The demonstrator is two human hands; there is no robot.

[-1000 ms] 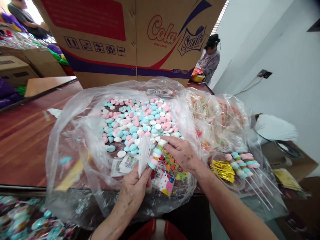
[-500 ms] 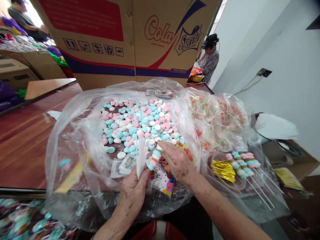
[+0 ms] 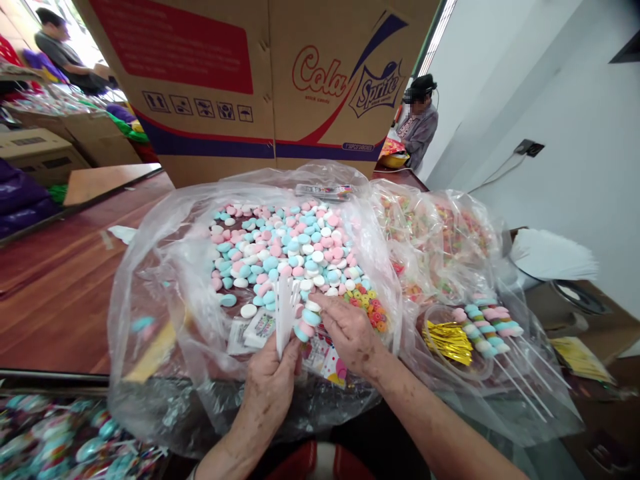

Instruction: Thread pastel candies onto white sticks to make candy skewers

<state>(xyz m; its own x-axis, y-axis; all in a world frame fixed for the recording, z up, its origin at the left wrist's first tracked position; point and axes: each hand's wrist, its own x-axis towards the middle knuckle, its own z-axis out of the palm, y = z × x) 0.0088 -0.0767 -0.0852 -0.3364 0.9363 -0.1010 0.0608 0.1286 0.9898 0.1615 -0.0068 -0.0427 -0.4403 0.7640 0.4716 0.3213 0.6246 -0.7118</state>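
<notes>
My left hand (image 3: 273, 377) is closed around a fanned bundle of white sticks (image 3: 286, 310). It also holds upright a candy skewer (image 3: 305, 327) stacked with blue, pink and white pieces. At the top of that stack, my right hand (image 3: 350, 330) pinches a white marshmallow candy (image 3: 313, 307) between thumb and fingertips. Pastel marshmallow candies (image 3: 280, 240) lie loose on clear plastic just beyond both hands. Fruit-coloured gummy rings (image 3: 373, 307) are heaped beside my right wrist. Printed cards or packets (image 3: 260, 328) rest behind my left hand, and a dotted printed packet (image 3: 333, 367) lies under my right.
A tall cardboard box (image 3: 270, 87) stands behind the candies. To the right are bags of gummy rings (image 3: 450, 223), gold twist ties (image 3: 450, 343) and several finished skewers (image 3: 487, 327). Wrapped candies (image 3: 60, 433) fill the lower left. Two people sit or stand farther off.
A white candy now tops the skewer at my right fingertips, where a blue one was before. More gummy rings show past my right hand. The whole view has shifted slightly.
</notes>
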